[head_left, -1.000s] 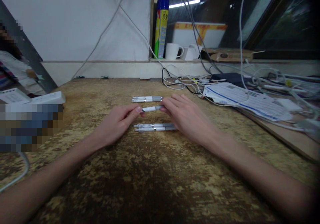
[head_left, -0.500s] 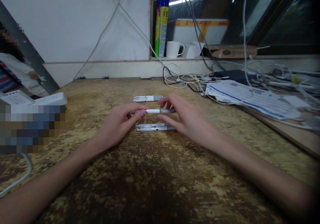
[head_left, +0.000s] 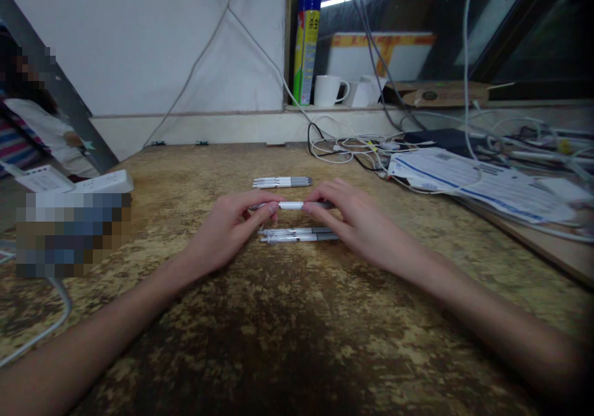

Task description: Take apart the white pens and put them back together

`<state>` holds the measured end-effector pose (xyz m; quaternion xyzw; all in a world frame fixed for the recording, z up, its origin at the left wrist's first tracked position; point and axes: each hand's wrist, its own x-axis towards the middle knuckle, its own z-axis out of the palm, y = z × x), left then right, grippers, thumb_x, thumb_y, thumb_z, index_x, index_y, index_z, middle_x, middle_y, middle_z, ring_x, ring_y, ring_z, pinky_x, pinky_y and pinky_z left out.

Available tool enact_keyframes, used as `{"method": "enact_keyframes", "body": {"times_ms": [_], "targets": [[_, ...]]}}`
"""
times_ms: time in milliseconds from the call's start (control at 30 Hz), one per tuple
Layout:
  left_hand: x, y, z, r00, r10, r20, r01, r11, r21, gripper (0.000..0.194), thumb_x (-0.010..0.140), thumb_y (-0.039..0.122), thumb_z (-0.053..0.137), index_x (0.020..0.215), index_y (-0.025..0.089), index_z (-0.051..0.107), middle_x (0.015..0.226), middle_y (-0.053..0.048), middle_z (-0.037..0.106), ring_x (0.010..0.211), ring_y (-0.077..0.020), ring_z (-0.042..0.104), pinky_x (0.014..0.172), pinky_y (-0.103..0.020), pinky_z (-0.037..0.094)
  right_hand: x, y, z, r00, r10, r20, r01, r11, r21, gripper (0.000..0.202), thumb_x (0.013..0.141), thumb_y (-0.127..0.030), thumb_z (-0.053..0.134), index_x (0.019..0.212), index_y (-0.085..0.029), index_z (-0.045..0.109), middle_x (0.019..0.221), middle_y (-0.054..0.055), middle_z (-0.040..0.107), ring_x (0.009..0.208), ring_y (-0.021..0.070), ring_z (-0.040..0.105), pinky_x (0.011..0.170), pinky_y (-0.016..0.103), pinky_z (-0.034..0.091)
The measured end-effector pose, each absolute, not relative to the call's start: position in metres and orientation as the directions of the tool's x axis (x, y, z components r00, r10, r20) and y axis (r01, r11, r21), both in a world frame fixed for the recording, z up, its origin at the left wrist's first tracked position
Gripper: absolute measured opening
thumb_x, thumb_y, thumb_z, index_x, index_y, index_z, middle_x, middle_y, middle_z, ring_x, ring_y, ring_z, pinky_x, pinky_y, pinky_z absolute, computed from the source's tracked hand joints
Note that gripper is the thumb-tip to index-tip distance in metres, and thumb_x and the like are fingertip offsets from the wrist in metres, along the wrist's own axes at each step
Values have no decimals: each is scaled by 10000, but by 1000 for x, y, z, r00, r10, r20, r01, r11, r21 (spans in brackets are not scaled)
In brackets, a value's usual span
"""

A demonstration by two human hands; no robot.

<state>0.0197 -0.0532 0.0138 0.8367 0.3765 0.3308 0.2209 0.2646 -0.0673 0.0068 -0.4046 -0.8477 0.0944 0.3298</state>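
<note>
A yellow spray can (head_left: 307,51) stands beside a white mug (head_left: 327,91); printed papers (head_left: 445,171) lie farther right among tangled cables (head_left: 371,148).

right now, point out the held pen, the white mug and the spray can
Held pen (head_left: 291,205): head view, white barrel
White mug (head_left: 327,91): head view, outer wall
Spray can (head_left: 307,51): head view, printed side

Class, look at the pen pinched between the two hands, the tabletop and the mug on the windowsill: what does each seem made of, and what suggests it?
Pen: probably plastic; smooth, white, slightly glossy.
Tabletop: apparently wood or wood-based board, its finish worn; pale and dark brown patches show.
Mug: likely glazed ceramic; evenly white and smooth, though plastic is possible.
</note>
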Motion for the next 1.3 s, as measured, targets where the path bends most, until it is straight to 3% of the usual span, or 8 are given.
{"method": "enact_keyframes", "body": {"times_ms": [100,267,400,600,800,900,1033,1300], "targets": [[20,-53,13,491,780,389,489,-616,618,280,1048,386,557,1087,201,763,917,-9,765,858,-171,679,755,-263,479,265,-67,7,-439,733,520,615,667,-421,155,1027,-337,612,1069,-190,637,1065,66,683,1037,229,574,890,344,443],[20,-55,14,493,787,370,498,-605,622,311,1059,409,531,1018,202,760,882,2,755,823,-169,657,724,-256,458,265,-66,5,-442,762,473,628,640,-443,261,1083,-367,490,963,-198,649,984,59,695,998,230,588,893,360,442],[21,-57,17,504,796,336,542,-594,595,407,1071,437,484,874,186,737,793,5,714,713,-160,593,663,-265,411,265,-66,4,-417,769,485,591,635,-497,161,1039,-329,584,1089,-193,655,1089,69,711,1028,222,622,889,346,464],[20,-57,15,506,809,299,584,-576,572,500,1080,489,425,824,185,728,739,-1,685,691,-169,583,646,-277,374,265,-65,8,-400,831,387,570,556,-604,257,1049,-382,539,1012,-203,721,946,46,765,817,201,677,666,309,447],[17,-52,13,491,822,286,553,-549,627,533,1090,470,406,799,183,748,675,2,617,642,-148,546,641,-270,383,268,-62,9,-327,799,505,530,597,-601,118,971,-279,657,1038,-195,706,1006,65,758,911,217,688,758,333,506],[16,-50,12,476,832,286,524,-529,667,512,1080,494,430,845,183,763,687,-5,621,649,-149,543,620,-266,388,270,-57,6,-274,813,514,424,582,-694,147,917,-291,723,1029,-198,702,1015,62,745,916,215,688,820,357,532],[16,-49,12,467,842,270,472,-496,729,405,1050,494,506,1077,201,784,847,-31,725,655,-145,549,591,-258,409,271,-54,6,-183,903,389,269,426,-864,191,882,-348,752,1014,-211,733,1033,55,755,878,206,683,802,361,542],[13,-40,5,357,876,323,403,-457,793,355,985,459,647,1246,239,743,1251,-68,749,873,-170,658,708,-263,508,275,-50,10,-25,915,402,239,396,-887,134,889,-321,726,980,-223,740,979,49,753,892,205,668,842,373,534]]}}
